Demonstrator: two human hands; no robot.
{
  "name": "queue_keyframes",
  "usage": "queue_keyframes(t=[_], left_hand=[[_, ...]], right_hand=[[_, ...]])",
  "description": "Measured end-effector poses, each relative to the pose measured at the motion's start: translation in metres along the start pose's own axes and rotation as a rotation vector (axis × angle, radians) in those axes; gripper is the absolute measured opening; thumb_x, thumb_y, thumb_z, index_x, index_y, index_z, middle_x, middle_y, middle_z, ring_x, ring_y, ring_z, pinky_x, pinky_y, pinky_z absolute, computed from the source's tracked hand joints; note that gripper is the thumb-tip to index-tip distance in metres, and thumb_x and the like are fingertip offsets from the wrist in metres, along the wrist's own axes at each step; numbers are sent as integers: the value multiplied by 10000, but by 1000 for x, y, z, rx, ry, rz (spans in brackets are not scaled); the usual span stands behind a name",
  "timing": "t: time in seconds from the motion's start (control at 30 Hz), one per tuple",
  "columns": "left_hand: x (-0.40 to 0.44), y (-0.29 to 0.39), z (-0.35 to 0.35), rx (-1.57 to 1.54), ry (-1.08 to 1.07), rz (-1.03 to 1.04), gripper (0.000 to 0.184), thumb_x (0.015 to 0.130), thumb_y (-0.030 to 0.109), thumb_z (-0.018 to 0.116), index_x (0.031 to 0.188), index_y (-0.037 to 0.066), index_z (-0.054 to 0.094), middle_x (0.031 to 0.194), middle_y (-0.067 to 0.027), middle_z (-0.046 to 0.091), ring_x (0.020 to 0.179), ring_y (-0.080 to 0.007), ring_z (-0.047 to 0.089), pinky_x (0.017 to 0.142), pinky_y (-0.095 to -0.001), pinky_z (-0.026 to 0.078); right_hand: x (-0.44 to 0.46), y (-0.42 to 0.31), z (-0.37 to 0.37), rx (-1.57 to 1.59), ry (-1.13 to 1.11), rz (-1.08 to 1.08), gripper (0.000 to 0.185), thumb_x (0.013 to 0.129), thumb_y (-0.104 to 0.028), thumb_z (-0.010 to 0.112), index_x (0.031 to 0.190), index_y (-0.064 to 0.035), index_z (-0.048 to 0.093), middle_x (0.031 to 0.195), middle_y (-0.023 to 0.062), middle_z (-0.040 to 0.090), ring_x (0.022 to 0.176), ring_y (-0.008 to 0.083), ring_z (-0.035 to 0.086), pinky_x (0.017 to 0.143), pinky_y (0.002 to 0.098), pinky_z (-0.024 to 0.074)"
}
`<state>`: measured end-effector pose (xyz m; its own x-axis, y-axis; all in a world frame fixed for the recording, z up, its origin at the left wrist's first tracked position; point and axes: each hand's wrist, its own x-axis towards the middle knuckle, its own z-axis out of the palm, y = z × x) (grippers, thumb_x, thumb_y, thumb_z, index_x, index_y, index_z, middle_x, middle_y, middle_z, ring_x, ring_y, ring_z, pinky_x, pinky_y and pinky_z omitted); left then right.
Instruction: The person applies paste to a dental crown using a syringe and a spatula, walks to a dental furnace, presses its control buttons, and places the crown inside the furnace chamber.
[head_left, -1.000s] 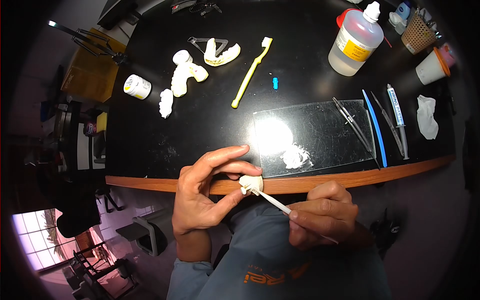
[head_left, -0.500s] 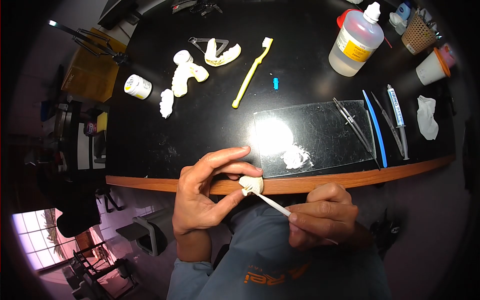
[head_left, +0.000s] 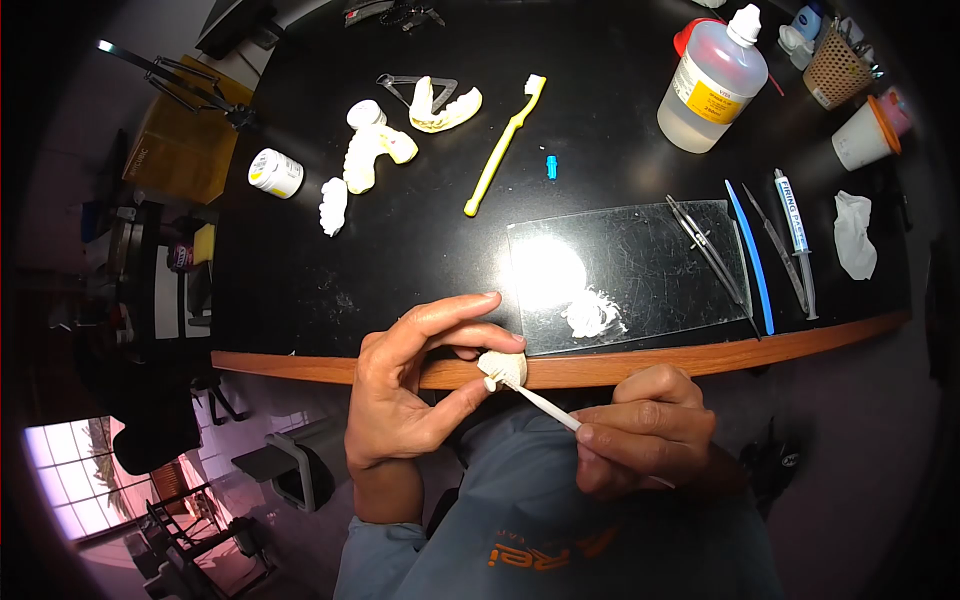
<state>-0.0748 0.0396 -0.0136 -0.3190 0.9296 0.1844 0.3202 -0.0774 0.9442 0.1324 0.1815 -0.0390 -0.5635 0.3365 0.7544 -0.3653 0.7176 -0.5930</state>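
Far right: syringe reads "FIRING PASTE" along its barrel. Large bottle, same side: small red print on label, appears to be "VITA"; finer lines illegible. Far left: orange box bears letters ending "CUBIC". White jar, left: label too small to read. Near side, garment: orange lettering, reading uncertain.

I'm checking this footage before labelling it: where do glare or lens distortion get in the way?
Head view: glare whites out part of the glass plate; the lens bows the table edge; the corners fall dark.
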Motion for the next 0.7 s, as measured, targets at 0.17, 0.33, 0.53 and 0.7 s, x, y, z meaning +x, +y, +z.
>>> queue_keyframes(t=[0.17,0.33,0.53,0.7], left_hand=[[1,0,0,0,-1,9,699,761,-30,847,1394,-64,553,1071,-185,785,1012,-176,736,862,-282,494],[0,-2,-1,-3,-3,9,701,758,-28,851,1392,-64,555,1071,-186,784,1015,-175,735,863,-279,493],[0,0,-1,5,-5,3,704,756,-24,855,1392,-63,556,1072,-184,785,1013,-174,734,866,-279,494],[0,0,0,-1,1,-4,708,753,-22,857,1393,-60,557,1073,-183,786,1013,-170,732,869,-280,494]], right_hand=[[-1,0,2,-8,16,-3,114,837,-102,793,946,-89,759,824,15,763,667,109,578,484,233,467],[0,0,0,7,9,-1,124,822,-94,795,942,-87,762,828,18,765,667,110,578,485,233,468],[-1,0,-1,6,0,1,125,820,-95,798,940,-85,766,834,20,768,670,112,581,488,232,470],[-1,-1,0,6,2,8,127,825,-97,802,946,-84,766,837,22,770,670,112,582,488,228,467]])
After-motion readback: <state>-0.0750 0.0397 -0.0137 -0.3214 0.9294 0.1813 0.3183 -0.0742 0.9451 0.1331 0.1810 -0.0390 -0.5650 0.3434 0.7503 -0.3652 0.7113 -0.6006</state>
